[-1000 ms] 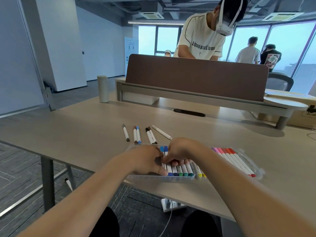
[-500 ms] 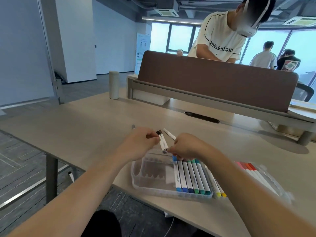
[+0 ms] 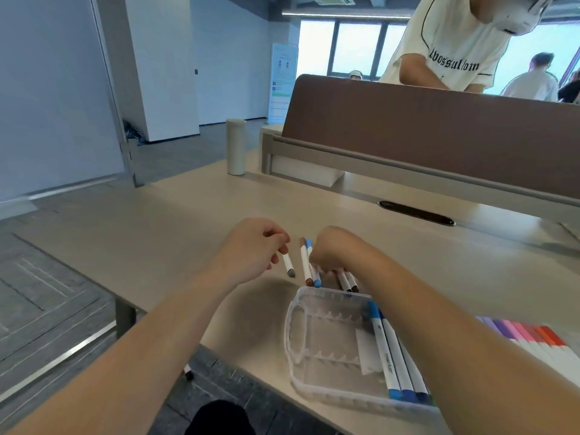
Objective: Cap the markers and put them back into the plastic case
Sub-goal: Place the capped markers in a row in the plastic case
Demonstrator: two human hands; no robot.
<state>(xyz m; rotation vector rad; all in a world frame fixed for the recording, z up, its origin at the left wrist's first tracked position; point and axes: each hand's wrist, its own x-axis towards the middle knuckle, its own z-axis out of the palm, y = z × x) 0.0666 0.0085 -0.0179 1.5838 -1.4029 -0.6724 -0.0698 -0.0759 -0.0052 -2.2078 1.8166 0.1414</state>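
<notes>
While the left hand [image 3: 251,246] pinches a grey-capped white marker [image 3: 288,264] aimed at the clear plastic case [image 3: 326,292] behind the hands, the right hand [image 3: 329,250] clasps dark-capped markers [image 3: 347,282].

By the beige desk's [image 3: 188,221] near edge, the left hand [image 3: 251,251] is pinching a grey-tipped white marker [image 3: 287,264]; the right hand [image 3: 332,251] is gripping capped white markers [image 3: 305,262].

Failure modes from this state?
1. The left hand pinches the grey marker by one end only, so it may slip and roll.
2. The right hand curls over several loose markers at once, and some may scatter.
3. The case sits near the table edge, under the right forearm. A nudge might push it off.
</notes>
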